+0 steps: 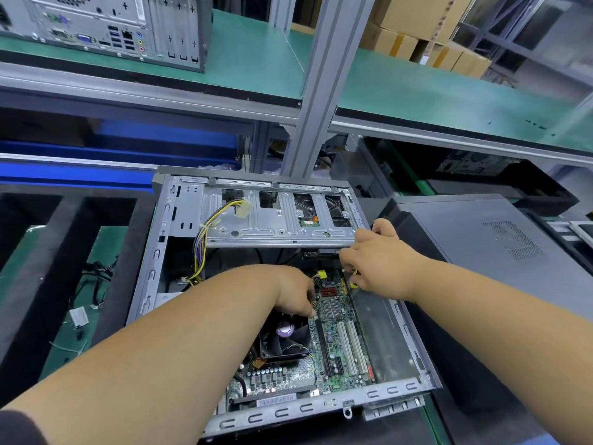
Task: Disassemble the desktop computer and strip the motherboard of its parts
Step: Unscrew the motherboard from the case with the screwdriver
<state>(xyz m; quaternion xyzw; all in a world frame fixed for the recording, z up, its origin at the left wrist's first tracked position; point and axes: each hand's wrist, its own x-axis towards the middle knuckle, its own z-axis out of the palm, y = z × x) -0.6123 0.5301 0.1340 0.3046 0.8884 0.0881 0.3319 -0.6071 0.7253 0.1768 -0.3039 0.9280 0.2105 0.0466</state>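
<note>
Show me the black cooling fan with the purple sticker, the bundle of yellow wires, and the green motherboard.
black cooling fan point(285, 336): head view, purple hub sticker.
bundle of yellow wires point(202, 239): head view, mid-bundle.
green motherboard point(333, 343): head view, bare board.

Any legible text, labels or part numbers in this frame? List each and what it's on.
None can be read.
Barcode sticker at the motherboard near edge: print too small.
Purple label on the CPU fan hub: blurred.
Green label on the drive behind the drive cage: blurred.
White tag on the loose cables left of the case: illegible.
Cardboard boxes: no readable print.
</note>
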